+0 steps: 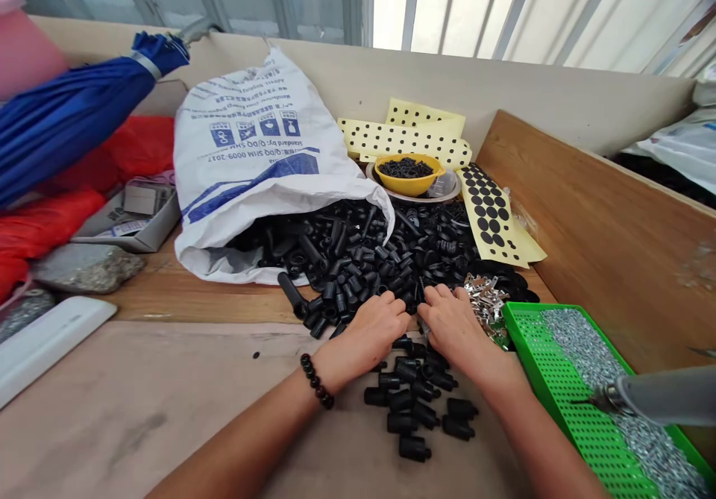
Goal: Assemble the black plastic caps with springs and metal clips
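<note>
My left hand (pixel 374 331), with a dark bead bracelet at the wrist, reaches to the near edge of a heap of black plastic parts (pixel 358 268). Its fingers are curled and pressed together, and their tips are hidden. Close beside it, my right hand (pixel 452 321) is also curled at the heap's edge. Whatever either hand holds is too hidden to name. Below and between my wrists, several short black cylindrical plastic pieces (pixel 401 422) with narrow ends lie on their sides in loose rows. Small silvery metal clips (pixel 484 297) are piled just right of my right hand.
A white sack (pixel 251 133) spills the parts. Behind stand a yellow bowl (pixel 403 184) of small black pieces and yellow sheets with black dots (pixel 391 141). A green basket (pixel 523 350) of screws is at right, under a grey power screwdriver (pixel 665 394). A blue umbrella (pixel 83 118) lies left.
</note>
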A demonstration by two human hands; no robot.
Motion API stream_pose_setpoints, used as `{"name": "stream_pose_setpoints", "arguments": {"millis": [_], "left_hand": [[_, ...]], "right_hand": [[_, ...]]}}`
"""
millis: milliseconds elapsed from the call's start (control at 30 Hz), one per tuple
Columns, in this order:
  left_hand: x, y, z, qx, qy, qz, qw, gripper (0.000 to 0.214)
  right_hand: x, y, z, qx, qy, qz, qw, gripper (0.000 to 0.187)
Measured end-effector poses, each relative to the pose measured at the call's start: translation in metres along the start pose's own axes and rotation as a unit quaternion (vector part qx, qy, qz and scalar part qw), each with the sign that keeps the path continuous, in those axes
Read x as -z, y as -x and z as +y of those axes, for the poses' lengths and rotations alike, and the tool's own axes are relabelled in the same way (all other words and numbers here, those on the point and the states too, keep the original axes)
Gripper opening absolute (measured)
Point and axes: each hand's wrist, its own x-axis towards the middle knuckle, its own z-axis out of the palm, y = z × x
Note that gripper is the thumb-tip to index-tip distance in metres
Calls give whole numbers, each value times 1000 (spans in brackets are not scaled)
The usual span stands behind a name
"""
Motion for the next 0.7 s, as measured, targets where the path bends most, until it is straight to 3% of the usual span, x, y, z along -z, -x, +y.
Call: {"name": "stream_pose_setpoints", "arguments": {"millis": [300, 467, 533, 700], "left_hand": [[-3, -1, -4, 16, -5, 14, 1000, 18], [0, 0, -7, 48, 71, 61, 994, 22], [3, 0, -7, 82, 151, 99, 980, 24], [11, 2, -8, 188, 329, 163, 911, 25]], "right_hand": [[1, 2, 4, 18, 8, -3, 1000, 17], [0, -3, -4, 20, 13, 16, 1000, 17], [-2, -3, -5, 22, 10, 23, 999, 18], [-4, -3, -5, 35, -14, 35, 999, 19]]}}
